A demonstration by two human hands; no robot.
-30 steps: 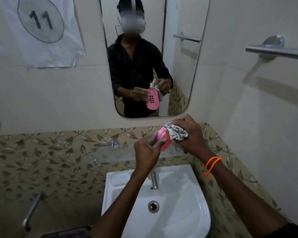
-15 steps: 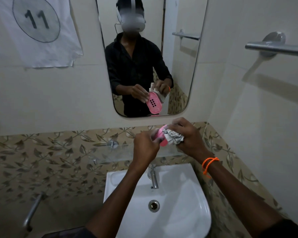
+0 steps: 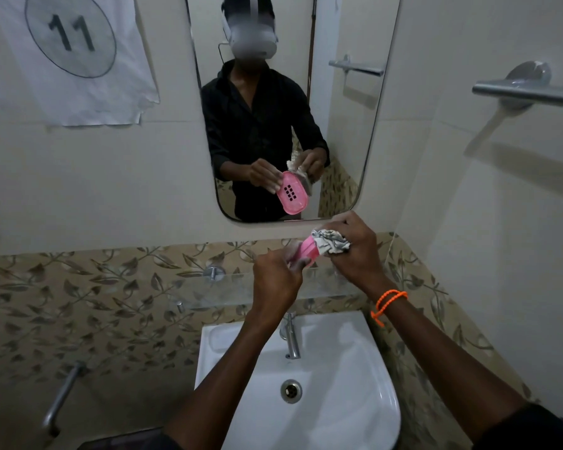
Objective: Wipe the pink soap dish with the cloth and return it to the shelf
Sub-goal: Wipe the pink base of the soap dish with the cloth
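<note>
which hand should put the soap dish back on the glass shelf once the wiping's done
Left, probably. The left hand already grips the pink soap dish and sits right above the glass shelf. The right hand is full, bunching the cloth against the dish.

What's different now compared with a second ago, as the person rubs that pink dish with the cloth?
The left hand has turned the pink soap dish from fairly upright to tilted, its holed face showing slanted in the mirror. The right hand with the bunched cloth has slid toward the dish's upper edge. Both grips are unchanged, above the glass shelf and sink.
</note>
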